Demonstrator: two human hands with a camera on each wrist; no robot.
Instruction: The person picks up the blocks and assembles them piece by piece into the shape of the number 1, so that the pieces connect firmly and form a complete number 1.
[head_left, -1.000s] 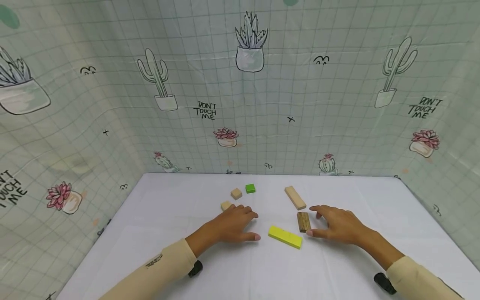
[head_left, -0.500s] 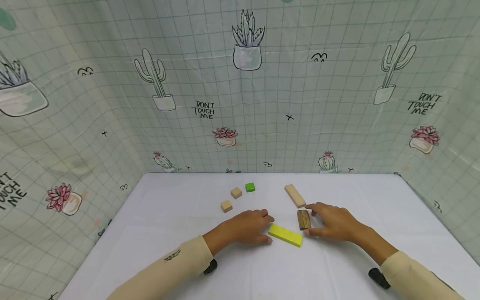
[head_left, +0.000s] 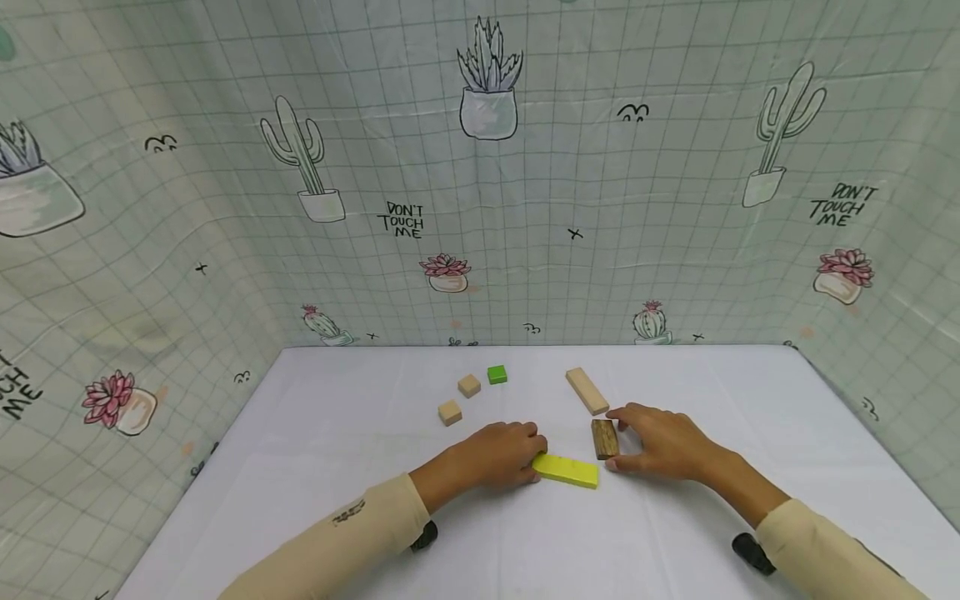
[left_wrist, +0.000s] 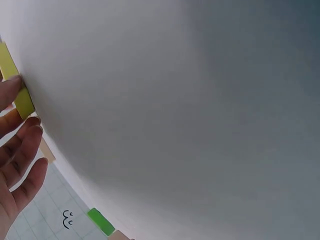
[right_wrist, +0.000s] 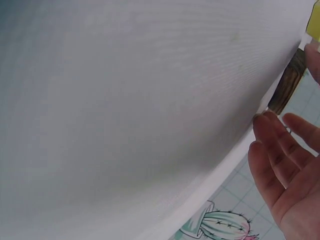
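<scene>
My left hand (head_left: pixel 498 454) pinches the left end of a flat yellow block (head_left: pixel 570 472) between thumb and fingers. In the left wrist view the thumb lies across this yellow block (left_wrist: pixel 25 102), with the other fingers spread loosely. A dark brown wooden block (head_left: pixel 604 439) lies just left of my right hand (head_left: pixel 667 442), whose thumb and forefinger are parted near its two ends. The right wrist view shows the brown block (right_wrist: pixel 287 85) in the gap between thumb and fingers. Behind it lies a long pale wooden block (head_left: pixel 587 391), close to my right fingertips.
Two small pale wooden cubes (head_left: pixel 450 412) and a small green block (head_left: pixel 497 374) lie at the back, left of centre. The white table (head_left: pixel 360 392) ends at a hanging cactus-print cloth (head_left: pixel 360 275). A black wrist device (head_left: pixel 753 553) sits under the right sleeve.
My left hand has moved right from beside the pale cubes and taken hold of the yellow block, whose angle has turned slightly. The right hand has stayed almost still beside the brown block.
</scene>
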